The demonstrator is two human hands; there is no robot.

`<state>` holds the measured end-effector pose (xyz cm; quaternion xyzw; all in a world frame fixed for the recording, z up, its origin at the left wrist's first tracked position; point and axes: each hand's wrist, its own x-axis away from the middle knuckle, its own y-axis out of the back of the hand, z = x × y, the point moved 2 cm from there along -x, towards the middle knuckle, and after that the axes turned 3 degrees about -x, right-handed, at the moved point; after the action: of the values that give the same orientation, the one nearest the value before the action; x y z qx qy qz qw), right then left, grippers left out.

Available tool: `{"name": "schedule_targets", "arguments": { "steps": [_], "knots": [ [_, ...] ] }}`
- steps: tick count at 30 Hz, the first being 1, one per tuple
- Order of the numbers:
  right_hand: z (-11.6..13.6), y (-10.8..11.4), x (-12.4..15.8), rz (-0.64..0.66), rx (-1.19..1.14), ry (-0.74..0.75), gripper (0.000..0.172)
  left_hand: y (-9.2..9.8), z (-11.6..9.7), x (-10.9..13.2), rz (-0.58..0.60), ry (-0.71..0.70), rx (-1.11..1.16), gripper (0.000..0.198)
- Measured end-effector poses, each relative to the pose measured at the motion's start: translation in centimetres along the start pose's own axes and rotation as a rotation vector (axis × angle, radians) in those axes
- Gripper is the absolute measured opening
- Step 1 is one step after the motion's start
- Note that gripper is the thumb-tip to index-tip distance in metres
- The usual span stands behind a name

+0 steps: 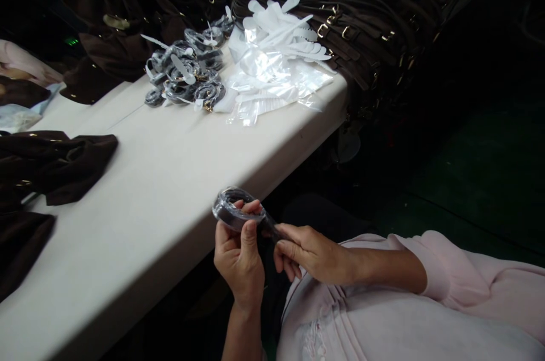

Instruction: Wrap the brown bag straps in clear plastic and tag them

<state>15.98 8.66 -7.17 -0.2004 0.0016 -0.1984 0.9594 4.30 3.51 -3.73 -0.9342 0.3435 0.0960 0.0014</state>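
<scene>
A coiled dark strap (232,214), shiny as if wrapped in clear film, is held up just off the table's front edge. My left hand (240,259) grips the coil from below, thumb at its near side and fingertips showing through the ring. A dark tail of strap (271,226) leads from the coil to my right hand (313,253), which pinches it between thumb and fingers. Where the tail ends is hidden by the right hand.
The pale table (170,179) runs diagonally. On it lie wrapped strap coils (183,71), white tags and clear bags (272,60), a heap of brown buckled straps (361,26) overhanging the edge, and brown fabric pieces (63,162). Another person's sleeve (28,60) shows far left.
</scene>
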Motion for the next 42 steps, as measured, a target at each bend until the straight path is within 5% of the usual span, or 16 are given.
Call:
{"name": "schedule_targets", "arguments": {
  "steps": [6, 9, 13, 19, 29, 34, 39, 42],
  "knots": [
    [0.4, -0.6, 1.1, 0.028, -0.027, -0.107, 0.025, 1.2, 2.1, -0.6, 0.174, -0.145, -0.379, 0.034],
    [1.4, 0.0, 1.6, 0.020, 0.012, -0.160, 0.032, 1.9, 3.1, -0.8, 0.356, -0.324, -0.630, 0.027],
    [2.4, 1.4, 1.4, -0.034, -0.229, -0.216, 0.037, 2.6, 4.1, -0.1, 0.565, -0.409, -0.749, 0.028],
    [2.2, 3.3, 0.4, -0.215, -0.566, -0.328, 0.023, 3.6, 5.3, 1.8, 0.533, -0.517, -0.835, 0.032],
    [2.5, 4.1, 0.1, -0.237, -0.726, -0.352, 0.009, 2.2, 4.6, 2.8, 0.703, -0.424, -0.700, 0.030],
    [2.8, 4.4, -0.3, -0.170, -0.753, -0.259, 0.014, 2.4, 3.6, 3.2, 0.809, 0.019, -0.471, 0.021],
    [2.8, 5.1, -0.7, -0.081, -0.459, -0.156, 0.025, 3.0, 2.1, 3.5, 0.816, 0.218, -0.287, 0.026],
    [2.5, 5.6, -0.9, -0.229, -0.097, -0.070, 0.038, 3.4, 1.3, 3.6, 0.854, 0.242, -0.236, 0.028]
  ]
}}
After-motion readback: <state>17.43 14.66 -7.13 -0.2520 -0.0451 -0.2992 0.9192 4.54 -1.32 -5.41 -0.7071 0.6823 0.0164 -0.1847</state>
